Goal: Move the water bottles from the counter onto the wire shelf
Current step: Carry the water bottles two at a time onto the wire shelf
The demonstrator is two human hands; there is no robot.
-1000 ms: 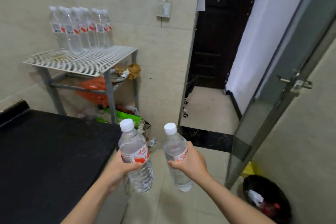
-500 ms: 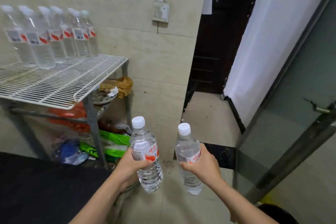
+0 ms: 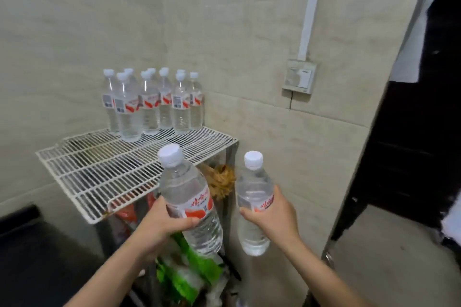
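Observation:
My left hand (image 3: 159, 224) grips a clear water bottle (image 3: 185, 189) with a white cap and red label, held tilted in front of the shelf's near right corner. A second water bottle (image 3: 252, 189) of the same kind stands upright in my right hand (image 3: 273, 217), to the right of the shelf and level with its front edge. The white wire shelf (image 3: 104, 169) stands against the tiled wall. Several water bottles (image 3: 152, 104) are clustered at its back, near the wall. The front part of the shelf is bare wire.
Under the shelf lie green and orange bags (image 3: 184, 274) and a brown bundle (image 3: 222, 179). A black counter (image 3: 37, 257) fills the lower left. A wall switch (image 3: 299, 77) sits to the right, and beyond it a dark doorway (image 3: 411, 132).
The view has swung toward the shelf and drawn closer. Both hands have risen with their bottles to about the level of the shelf's front edge.

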